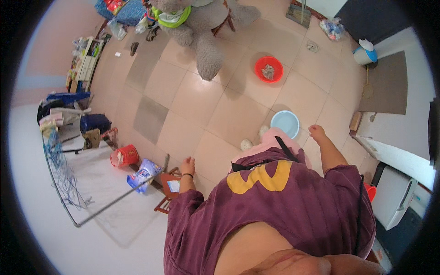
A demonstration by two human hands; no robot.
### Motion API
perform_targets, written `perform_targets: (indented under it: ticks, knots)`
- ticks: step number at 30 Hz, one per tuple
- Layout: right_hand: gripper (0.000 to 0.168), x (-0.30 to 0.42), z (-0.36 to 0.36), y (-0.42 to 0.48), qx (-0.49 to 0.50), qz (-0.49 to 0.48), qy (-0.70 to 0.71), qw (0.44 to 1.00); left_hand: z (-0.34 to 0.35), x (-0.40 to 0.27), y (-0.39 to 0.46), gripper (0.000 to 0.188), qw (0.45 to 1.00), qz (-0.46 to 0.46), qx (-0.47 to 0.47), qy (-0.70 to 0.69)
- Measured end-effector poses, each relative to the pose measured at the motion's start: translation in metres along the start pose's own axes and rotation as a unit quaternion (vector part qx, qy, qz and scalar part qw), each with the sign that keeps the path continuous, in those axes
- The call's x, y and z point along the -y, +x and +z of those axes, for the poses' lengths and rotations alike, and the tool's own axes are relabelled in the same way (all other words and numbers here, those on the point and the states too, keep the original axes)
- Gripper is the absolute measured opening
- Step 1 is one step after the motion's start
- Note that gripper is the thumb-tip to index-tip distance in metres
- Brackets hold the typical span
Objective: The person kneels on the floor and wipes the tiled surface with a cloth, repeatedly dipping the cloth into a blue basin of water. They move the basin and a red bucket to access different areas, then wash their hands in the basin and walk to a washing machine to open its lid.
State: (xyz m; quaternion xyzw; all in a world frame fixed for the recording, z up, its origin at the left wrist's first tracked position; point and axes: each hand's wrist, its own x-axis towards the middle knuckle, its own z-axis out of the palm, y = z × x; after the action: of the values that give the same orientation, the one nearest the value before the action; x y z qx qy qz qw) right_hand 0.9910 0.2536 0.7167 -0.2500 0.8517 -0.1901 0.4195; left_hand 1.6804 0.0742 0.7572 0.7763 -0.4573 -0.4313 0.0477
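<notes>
My left hand (pixel 188 165) hangs out to the side with loosely curled fingers and a dark band on the wrist. Nothing shows in it, and a small brown wooden chair (pixel 171 184) is near that forearm. My right hand (pixel 317 133) is held out to the other side, curled, with nothing visible in it. Closest to it, a light blue basin (pixel 285 123) sits on the floor just before my feet; whether it holds water I cannot tell. Farther ahead stands a red basin (pixel 258 70) with a crumpled greyish cloth (pixel 268 72) inside.
A large grey plush toy (pixel 208 51) occupies the floor ahead. Another cloth (pixel 312 46) lies on the tiles at the far right. Along the left wall are a red bucket (pixel 125 155), a purple-and-white bag (pixel 144 175) and a metal rod frame (pixel 113 202). A blue-and-white bin (pixel 365 56) stands rightward.
</notes>
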Motion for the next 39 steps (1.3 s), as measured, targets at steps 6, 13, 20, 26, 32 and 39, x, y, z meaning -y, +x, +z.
perform_targets:
  ticks: [6, 13, 20, 26, 32, 39]
  knots:
    - [0.017, -0.073, -0.006, 0.012, 0.110, 0.119, 0.049, 0.986, 0.041, -0.206, 0.076, 0.040, 0.987, 0.129, 0.025, 0.089]
    - [0.017, 0.013, -0.013, 0.101, 0.092, 0.238, 0.185, 0.949, 0.095, -0.355, 0.070, 0.043, 0.939, 0.214, 0.163, 0.216]
    - [0.028, 0.158, -0.064, 0.265, 0.030, 0.115, 0.249, 0.961, 0.121, -0.457, 0.135, 0.043, 0.921, 0.209, 0.199, 0.263]
    - [0.030, 0.238, -0.044, 0.352, 0.004, 0.046, 0.249, 0.967, 0.173, -0.497, 0.239, 0.042, 0.896, 0.239, 0.237, 0.289]
    - [0.030, 0.158, 0.085, 0.445, 0.029, 0.070, 0.123, 0.989, 0.267, -0.553, 0.325, 0.037, 0.908, 0.186, 0.292, 0.235]
    - [0.044, 0.112, 0.230, 0.604, 0.066, 0.090, -0.054, 0.992, 0.451, -0.458, 0.450, 0.029, 0.895, 0.151, 0.348, 0.236]
